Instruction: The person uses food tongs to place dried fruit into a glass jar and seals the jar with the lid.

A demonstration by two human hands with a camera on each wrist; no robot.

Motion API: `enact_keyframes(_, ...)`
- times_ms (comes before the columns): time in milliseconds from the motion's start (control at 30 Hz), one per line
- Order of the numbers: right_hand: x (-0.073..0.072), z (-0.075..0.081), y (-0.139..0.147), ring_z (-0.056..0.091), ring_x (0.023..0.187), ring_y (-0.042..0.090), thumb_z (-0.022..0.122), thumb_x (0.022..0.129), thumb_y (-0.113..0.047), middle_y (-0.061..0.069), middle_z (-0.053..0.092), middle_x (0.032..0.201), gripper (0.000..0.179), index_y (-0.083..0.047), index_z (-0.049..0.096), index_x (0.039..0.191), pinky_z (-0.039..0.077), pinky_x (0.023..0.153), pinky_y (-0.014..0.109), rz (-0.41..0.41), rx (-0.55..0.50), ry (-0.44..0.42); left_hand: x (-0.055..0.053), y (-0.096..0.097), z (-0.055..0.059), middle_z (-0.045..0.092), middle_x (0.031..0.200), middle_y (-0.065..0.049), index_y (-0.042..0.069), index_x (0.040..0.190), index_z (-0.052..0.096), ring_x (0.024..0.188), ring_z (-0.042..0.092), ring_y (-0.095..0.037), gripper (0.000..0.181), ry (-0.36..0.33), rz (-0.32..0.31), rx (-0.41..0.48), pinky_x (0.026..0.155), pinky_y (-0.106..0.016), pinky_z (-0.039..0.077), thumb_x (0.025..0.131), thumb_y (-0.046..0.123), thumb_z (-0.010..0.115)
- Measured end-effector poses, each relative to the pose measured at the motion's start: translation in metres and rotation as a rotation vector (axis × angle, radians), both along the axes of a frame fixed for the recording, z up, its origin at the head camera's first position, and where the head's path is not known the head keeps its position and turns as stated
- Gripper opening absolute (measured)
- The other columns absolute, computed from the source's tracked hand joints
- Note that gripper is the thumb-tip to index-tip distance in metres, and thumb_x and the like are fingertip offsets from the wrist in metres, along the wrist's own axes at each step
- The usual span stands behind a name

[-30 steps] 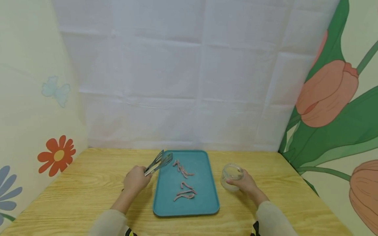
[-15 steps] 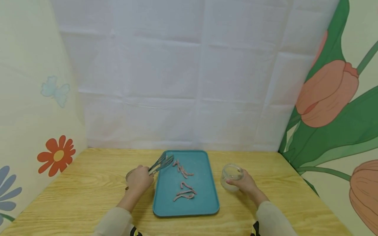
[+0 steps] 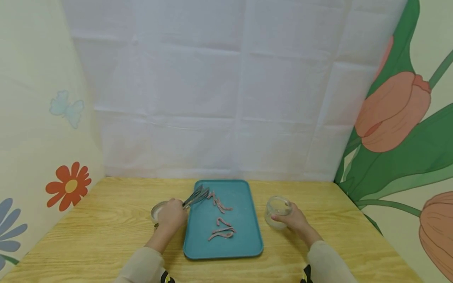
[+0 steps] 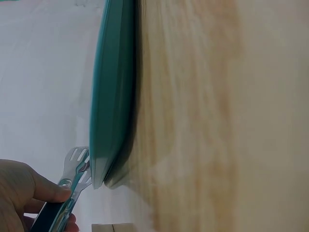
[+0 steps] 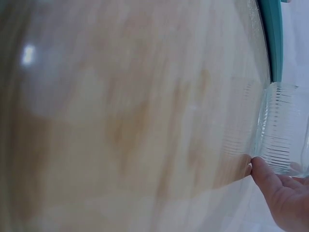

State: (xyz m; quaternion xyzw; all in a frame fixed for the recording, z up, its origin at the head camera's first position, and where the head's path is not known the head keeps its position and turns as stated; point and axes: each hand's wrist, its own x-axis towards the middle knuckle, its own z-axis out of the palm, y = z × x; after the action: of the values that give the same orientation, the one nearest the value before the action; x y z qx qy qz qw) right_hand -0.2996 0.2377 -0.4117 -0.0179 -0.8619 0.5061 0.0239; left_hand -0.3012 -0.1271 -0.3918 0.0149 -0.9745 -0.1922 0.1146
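My left hand [image 3: 172, 213] grips a pair of metal tongs [image 3: 194, 197] with slotted ends, at the tray's left edge. The tong tips reach over the rim of the blue-green tray [image 3: 247, 245], close to the upper cluster of thin pinkish strips [image 3: 218, 203]. Lower on the tray lies a second group of pinkish strips [image 3: 223, 232]. The left wrist view shows thumb and fingers around the tongs [image 4: 72, 181], seen against the tray's side [image 4: 112, 87]. On the right, my right hand [image 3: 297, 221] holds a clear glass jar [image 3: 275, 224] that stands upright, thumb across its front; ridges line the jar [image 5: 280, 125] in the right wrist view.
A round lid-like piece with a metallic rim [image 3: 154, 212] lies on the wooden table [image 3: 106, 224], partly hidden behind my left hand. A white cloth [image 3: 212, 98] hangs at the table's back edge, and painted walls [image 3: 396, 173] rise at both sides.
My left hand has moved right, bringing the tong tips lower and nearer the upper strips, with their ends closer together. More of the round lid-like piece now shows. The right hand and jar stay put.
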Motion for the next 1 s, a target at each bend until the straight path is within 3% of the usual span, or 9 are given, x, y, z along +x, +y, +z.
enact_keyframes(633, -0.0003, -0.001, 0.0015, 0.033, 0.111, 0.042, 0.076, 0.063, -0.032, 0.032, 0.033, 0.123, 0.093, 0.011, 0.024, 0.127, 0.028, 0.087, 0.051, -0.005, 0.018, -0.025, -0.0007, -0.0019, -0.0004, 0.047, 0.057, -0.005, 0.007, 0.059, 0.052, 0.05, 0.047, -0.022, 0.012, 0.016, 0.014, 0.057, 0.041, -0.036, 0.036, 0.071, 0.007, 0.056)
enact_keyframes(1000, -0.0008, -0.0009, 0.0011, 0.033, 0.111, 0.042, 0.075, 0.064, -0.03, 0.031, 0.032, 0.124, 0.091, 0.009, 0.024, 0.128, 0.029, 0.086, 0.051, 0.009, -0.003, -0.02, -0.0034, -0.0065, -0.0063, 0.051, 0.059, -0.005, 0.007, 0.062, 0.056, 0.051, 0.047, -0.021, 0.009, 0.026, 0.004, 0.071, 0.041, -0.036, 0.036, 0.071, 0.01, 0.059)
